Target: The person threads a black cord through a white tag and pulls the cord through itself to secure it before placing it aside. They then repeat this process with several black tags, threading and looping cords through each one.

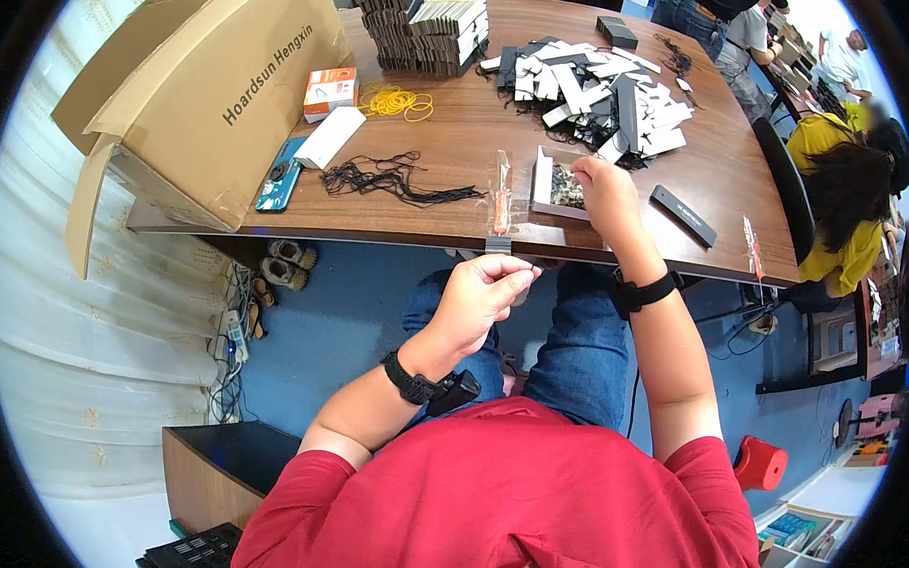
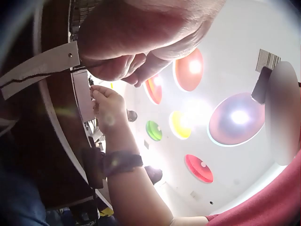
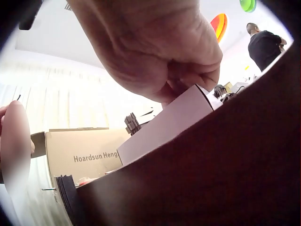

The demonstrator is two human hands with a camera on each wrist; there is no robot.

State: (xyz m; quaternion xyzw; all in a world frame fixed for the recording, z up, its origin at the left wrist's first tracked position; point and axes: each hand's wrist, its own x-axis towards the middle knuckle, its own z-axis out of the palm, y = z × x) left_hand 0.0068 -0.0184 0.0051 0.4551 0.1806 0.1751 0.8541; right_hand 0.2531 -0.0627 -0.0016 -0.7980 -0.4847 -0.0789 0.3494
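My left hand [image 1: 486, 297] is in front of the table edge, thumb and forefinger pressed together, with a thin black cord end [image 3: 19, 97] sticking out at the fingertips. A pale tag [image 2: 40, 68] with a small hole and a dark line along it reaches close to these fingers in the left wrist view. Just beyond them, a dark layered stack [image 1: 498, 245] juts over the table edge. My right hand [image 1: 608, 196] reaches into a small white box [image 1: 540, 182] of tiny dark and light pieces [image 1: 566, 186]. Its fingers are curled; I cannot tell whether they hold a piece.
A clear packet [image 1: 502, 201] with something orange-red lies left of the white box, a black bar [image 1: 683, 216] to its right. Black cords [image 1: 398, 179], a phone [image 1: 279, 183] and a large carton [image 1: 245, 106] stand left. Behind lie piled tags [image 1: 621, 100] and yellow bands [image 1: 396, 102].
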